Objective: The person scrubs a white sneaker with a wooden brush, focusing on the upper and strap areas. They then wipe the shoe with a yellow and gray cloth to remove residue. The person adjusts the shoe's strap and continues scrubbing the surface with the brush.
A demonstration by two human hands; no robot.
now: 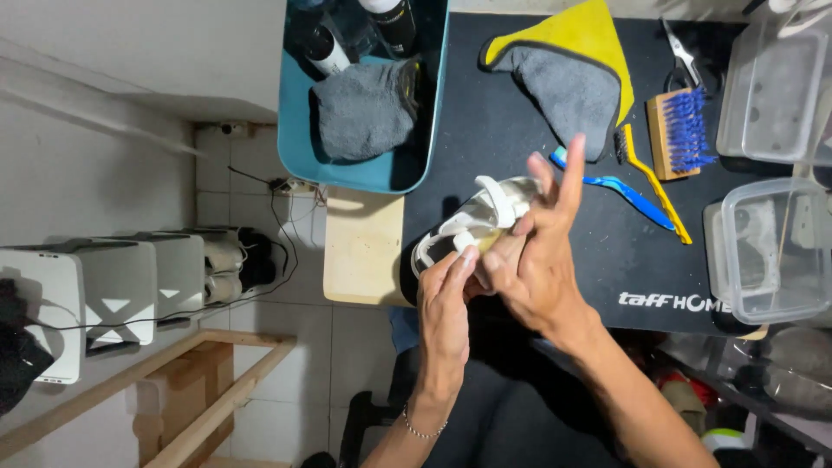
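Two hands work on a white strapped sandal above a black counter mat.

The left hand [446, 299] curls its fingertips onto the white strapped sandal [475, 221], gripping its near edge; the right hand [533, 251] cradles it from beneath, index and middle fingers stretched loose. Beyond the right hand lie a grey-and-yellow microfibre cloth [568, 78], a blue toothbrush [620, 191] and a wooden brush with blue bristles [680, 134].

Dark bottles with white labels [328, 49] in teal tub, white lettering [674, 302] on black mat's near edge
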